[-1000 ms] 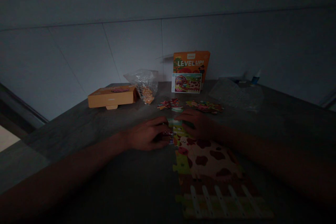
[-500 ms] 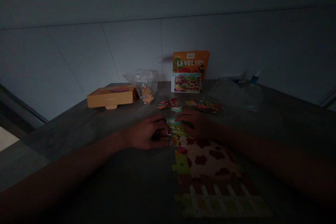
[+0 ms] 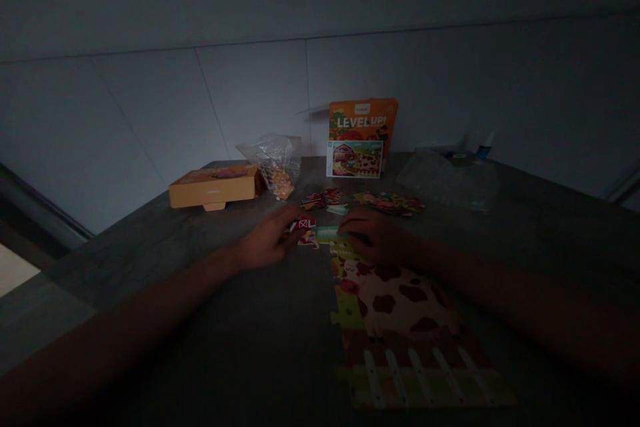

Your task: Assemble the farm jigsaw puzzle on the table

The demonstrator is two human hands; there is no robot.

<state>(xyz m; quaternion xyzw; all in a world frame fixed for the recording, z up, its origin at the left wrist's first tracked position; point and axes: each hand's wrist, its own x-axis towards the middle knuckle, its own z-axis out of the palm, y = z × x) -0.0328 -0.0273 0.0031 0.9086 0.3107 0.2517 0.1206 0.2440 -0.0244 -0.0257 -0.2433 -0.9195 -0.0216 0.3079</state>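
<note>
My left hand (image 3: 267, 237) pinches a red puzzle piece (image 3: 303, 223) with a white-crossed barn door, its fingertips partly covering it. Below that piece shows a purple and red part with a knob at its lower edge. A pale green puzzle piece (image 3: 327, 234) lies between my hands, against the top of the joined cow puzzle (image 3: 400, 297). My right hand (image 3: 377, 237) rests on the upper edge of this puzzle, fingers bent and apart, fingertips at the pale green piece. The cow puzzle lies flat, with a white fence along its near side.
Two heaps of loose pieces, a red one (image 3: 323, 199) and a mixed one (image 3: 390, 203), lie beyond my hands. Behind stand a picture card (image 3: 355, 159) and an orange "LEVEL UP!" box (image 3: 363, 121). An orange box lid (image 3: 215, 187), a bag of pieces (image 3: 277, 170) and clear plastic (image 3: 450, 180) flank them.
My left hand has moved away and slightly left with the red barn piece, apart from the cow puzzle's left edge. My right hand stays nearly in place.
</note>
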